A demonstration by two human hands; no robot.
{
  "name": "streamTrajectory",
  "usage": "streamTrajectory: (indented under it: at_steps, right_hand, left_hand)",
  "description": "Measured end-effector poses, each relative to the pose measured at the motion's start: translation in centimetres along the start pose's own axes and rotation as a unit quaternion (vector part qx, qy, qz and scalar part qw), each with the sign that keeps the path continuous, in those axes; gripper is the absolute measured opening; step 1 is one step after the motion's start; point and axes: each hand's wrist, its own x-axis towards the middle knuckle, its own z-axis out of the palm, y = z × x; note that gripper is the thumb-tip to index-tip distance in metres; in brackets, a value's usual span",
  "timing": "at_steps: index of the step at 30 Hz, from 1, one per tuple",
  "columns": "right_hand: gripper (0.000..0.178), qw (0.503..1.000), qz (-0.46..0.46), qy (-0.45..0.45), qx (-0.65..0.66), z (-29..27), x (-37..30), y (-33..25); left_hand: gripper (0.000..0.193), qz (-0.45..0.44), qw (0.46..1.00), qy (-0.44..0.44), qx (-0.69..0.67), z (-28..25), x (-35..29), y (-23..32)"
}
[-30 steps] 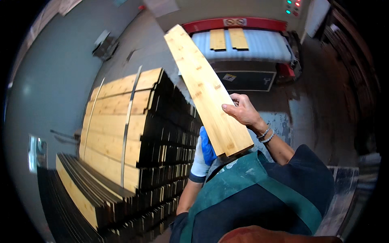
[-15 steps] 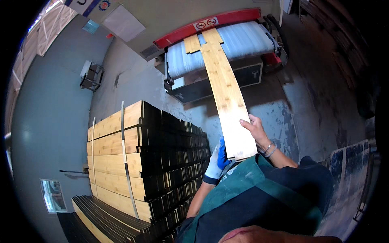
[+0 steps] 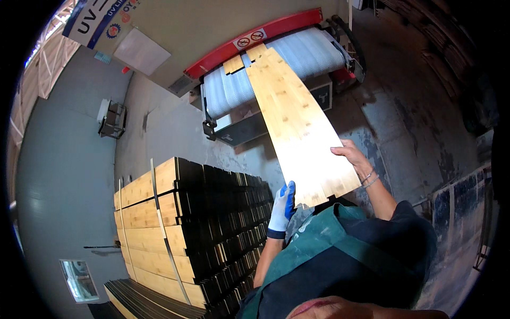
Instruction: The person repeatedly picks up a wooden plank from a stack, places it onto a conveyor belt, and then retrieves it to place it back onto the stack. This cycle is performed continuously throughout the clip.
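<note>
Light wooden planks point(image 3: 305, 133) with darker knot-like marks reach from my body to the conveyor, seemingly side by side in one wide surface. My left hand point(image 3: 283, 204), in a white and blue glove, grips their near left edge. Bare and wearing bracelets, my right hand point(image 3: 352, 158) holds the right edge, thumb on top and fingers underneath. The planks' far end lies over the pale ribbed conveyor belt point(image 3: 220, 98). Beside that end, a shorter visible piece of plank point(image 3: 234, 65) sits on the belt, partly under the red bar.
A red bar point(image 3: 212, 59) with warning signs crosses the machine's opening. At my left stands a tall strapped stack of planks point(image 3: 151, 212) with dark edges. A small cart point(image 3: 112, 119) stands by the far left wall. A flat panel point(image 3: 457, 212) leans at the right.
The held planks have spread from a narrow strip into a much wider surface. My right hand has moved right, away from my left. The view has shifted a little.
</note>
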Motion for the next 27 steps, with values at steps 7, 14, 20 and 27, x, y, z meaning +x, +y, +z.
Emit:
streamTrajectory:
  at_steps: [7,14,20,27]
  right_hand:
    - [0.035,0.999,0.006,0.033,0.033,-4.4,0.0,0.8]
    - [0.034,0.997,0.009,0.044,0.061,-5.4,3.5,1.1]
    - [0.031,0.997,0.022,0.027,0.069,-6.4,7.6,0.3]
    - [0.032,0.996,0.068,0.014,0.061,-7.1,11.1,-0.3]
  left_hand:
    - [0.034,-0.069,0.992,0.003,0.108,-0.5,0.9,0.4]
    - [0.026,0.032,0.988,0.018,0.152,0.6,3.5,1.4]
    - [0.039,-0.021,0.955,-0.064,0.290,-2.1,8.5,1.1]
    - [0.033,-0.135,0.990,0.029,-0.026,-2.1,12.6,0.7]
